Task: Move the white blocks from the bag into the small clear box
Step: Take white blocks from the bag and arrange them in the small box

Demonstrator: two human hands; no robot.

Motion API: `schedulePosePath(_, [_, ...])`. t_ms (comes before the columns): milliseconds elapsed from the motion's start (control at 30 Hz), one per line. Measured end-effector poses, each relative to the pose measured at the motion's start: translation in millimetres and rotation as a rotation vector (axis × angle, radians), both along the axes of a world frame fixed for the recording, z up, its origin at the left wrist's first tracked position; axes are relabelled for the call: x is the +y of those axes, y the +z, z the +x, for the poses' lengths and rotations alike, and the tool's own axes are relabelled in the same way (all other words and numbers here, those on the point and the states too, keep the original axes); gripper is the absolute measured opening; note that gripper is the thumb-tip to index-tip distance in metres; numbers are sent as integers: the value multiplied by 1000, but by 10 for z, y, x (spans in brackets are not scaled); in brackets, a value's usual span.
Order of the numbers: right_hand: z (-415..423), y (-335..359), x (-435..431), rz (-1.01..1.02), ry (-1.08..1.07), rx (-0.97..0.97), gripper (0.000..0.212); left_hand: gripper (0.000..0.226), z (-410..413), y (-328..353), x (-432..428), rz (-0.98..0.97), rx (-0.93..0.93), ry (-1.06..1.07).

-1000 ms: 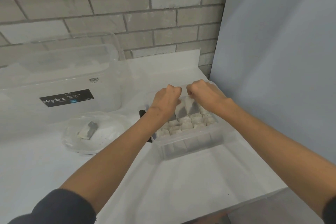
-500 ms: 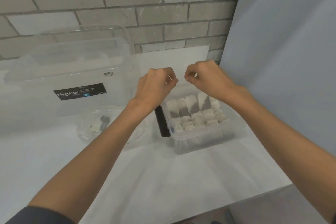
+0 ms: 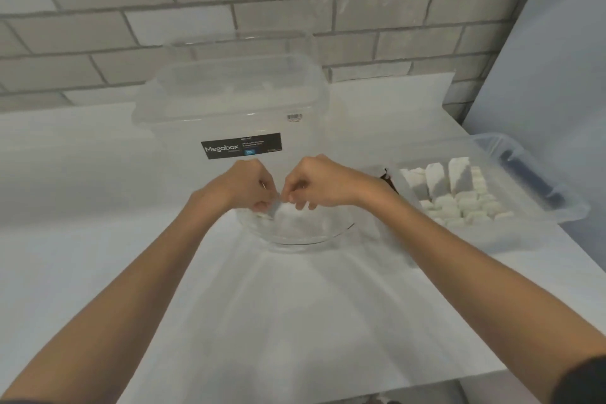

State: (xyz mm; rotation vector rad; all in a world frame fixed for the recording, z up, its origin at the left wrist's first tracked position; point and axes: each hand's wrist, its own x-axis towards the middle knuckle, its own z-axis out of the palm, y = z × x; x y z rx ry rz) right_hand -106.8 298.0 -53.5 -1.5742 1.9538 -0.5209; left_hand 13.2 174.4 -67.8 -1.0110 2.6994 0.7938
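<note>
The clear bag (image 3: 296, 233) lies crumpled in the middle of the white table, in front of me. My left hand (image 3: 244, 187) is at the bag's left side with curled fingers pinching a pale white-grey block (image 3: 272, 208) inside it. My right hand (image 3: 323, 182) is close beside it, thumb and fingers curled at the bag's mouth, seemingly pinching the film. To the right stands the small clear box (image 3: 557, 213), holding several white blocks (image 3: 459, 200), some upright along the back and others flat.
A large clear Megabox tub (image 3: 229, 102) stands right behind the bag against the brick wall. A dark object (image 3: 388, 182) lies between the bag and the small box. A pale panel closes the right side. The table's front edge is near me.
Both hands left the small clear box and moved left to the bag. My view swung left, so the box now sits at the right.
</note>
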Motion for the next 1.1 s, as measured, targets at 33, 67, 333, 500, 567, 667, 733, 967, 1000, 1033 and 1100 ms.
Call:
schedulePosePath(33, [26, -105, -85, 44, -2, 36, 27, 15, 10, -98, -51, -32, -31, 9])
schedulePosePath(67, [43, -206, -156, 79, -10, 85, 31, 17, 9, -192, -87, -61, -53, 21])
schedulePosePath(333, [88, -763, -406, 257, -178, 251, 47, 35, -4, -647, -55, -341, -92, 58])
schedulePosePath(500, [150, -843, -502, 237, -288, 207, 41, 43, -40, -786, -104, -357, -105, 11])
schedulePosePath(567, [175, -846, -529, 205, -326, 153, 41, 40, -22, -820, -132, -352, -29, 2])
schedulePosePath(667, [180, -836, -530, 198, -371, 54, 54, 35, 54, -800, -185, -299, 48, -9])
schedulePosePath(733, [168, -814, -506, 208, -391, 1, 59, 28, 115, -747, -258, -214, 132, 23])
schedulePosePath(967, [216, -834, -468, 159, -425, -45, 49, 16, 319, -418, -421, 229, 530, 169])
schedulePosePath(1000, [236, -850, -487, 142, -440, -39, 45, 9, 336, -388, -425, 301, 560, 194])
schedulePosePath(1033, [258, -867, -506, 120, -460, -32, 42, 5, 352, -362, -422, 376, 583, 217])
schedulePosePath(1100, [321, -891, -542, 68, -491, -28, 36, 10, 377, -336, -413, 543, 618, 276])
